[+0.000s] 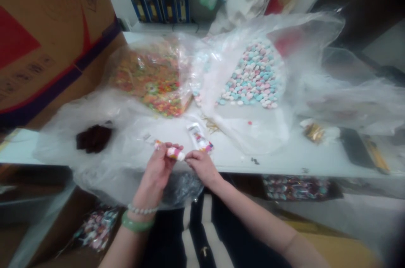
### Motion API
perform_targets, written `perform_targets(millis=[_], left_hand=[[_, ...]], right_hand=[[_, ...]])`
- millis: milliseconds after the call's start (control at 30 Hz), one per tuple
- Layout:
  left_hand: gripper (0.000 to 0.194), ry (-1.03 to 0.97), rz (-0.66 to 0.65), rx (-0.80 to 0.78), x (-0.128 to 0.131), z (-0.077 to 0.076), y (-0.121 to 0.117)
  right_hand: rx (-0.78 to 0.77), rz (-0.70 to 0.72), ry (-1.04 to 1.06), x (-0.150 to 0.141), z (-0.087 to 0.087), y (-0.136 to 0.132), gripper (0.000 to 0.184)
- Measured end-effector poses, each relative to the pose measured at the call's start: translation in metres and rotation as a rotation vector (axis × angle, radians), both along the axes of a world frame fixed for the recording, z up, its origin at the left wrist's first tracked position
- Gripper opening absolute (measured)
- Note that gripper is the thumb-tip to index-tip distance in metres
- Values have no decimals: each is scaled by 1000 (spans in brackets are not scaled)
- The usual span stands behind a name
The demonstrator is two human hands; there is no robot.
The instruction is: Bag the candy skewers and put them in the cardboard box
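Observation:
My left hand (160, 166) is closed around a small white, pink and orange printed candy packet (174, 153), held just above the table's front edge. At the packet's white right end, the fingers of my right hand (202, 167) are pinched together; whatever is between them is too small to make out. Just beyond my hands, a flat packet (199, 137) with a similar print lies on the white table. Several thin gold strips (211, 124) are scattered behind it.
Clear bags of orange-green candies (152, 78) and pastel candies (256, 74) lie behind. Dark pieces (94, 138) rest on plastic at left, near a large cardboard box (53, 40). A gold-coloured bundle (314, 131) sits at right. Wrapped candies (98, 226) are below the table.

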State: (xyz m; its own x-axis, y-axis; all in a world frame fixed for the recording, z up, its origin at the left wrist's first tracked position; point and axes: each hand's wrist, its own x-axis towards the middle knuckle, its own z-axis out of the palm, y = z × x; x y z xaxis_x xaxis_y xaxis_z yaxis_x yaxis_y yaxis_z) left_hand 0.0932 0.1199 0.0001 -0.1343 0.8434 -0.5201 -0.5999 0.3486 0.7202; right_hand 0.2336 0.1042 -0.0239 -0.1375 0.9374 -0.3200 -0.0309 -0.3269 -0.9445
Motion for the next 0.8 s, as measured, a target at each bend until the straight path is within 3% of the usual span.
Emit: perform_targets(millis=[267, 433, 533, 600, 667, 800], left_hand=[[32, -67, -38, -105, 0, 6, 4], [23, -41, 48, -177, -8, 6, 7], [25, -83, 84, -184, -7, 6, 8], [25, -103, 103, -156, -6, 7, 8], [24, -113, 134, -133, -6, 9, 10], [30, -165, 192, -136, -9, 14, 14]], right_hand=[[414, 47, -338, -1, -15, -10, 16], [692, 100, -731, 3, -24, -20, 20], [784, 147, -862, 3, -23, -25, 19], [774, 151, -825, 3, -20, -27, 21], [667, 125, -653, 2, -15, -26, 21], [242, 118, -234, 1, -6, -20, 12]])
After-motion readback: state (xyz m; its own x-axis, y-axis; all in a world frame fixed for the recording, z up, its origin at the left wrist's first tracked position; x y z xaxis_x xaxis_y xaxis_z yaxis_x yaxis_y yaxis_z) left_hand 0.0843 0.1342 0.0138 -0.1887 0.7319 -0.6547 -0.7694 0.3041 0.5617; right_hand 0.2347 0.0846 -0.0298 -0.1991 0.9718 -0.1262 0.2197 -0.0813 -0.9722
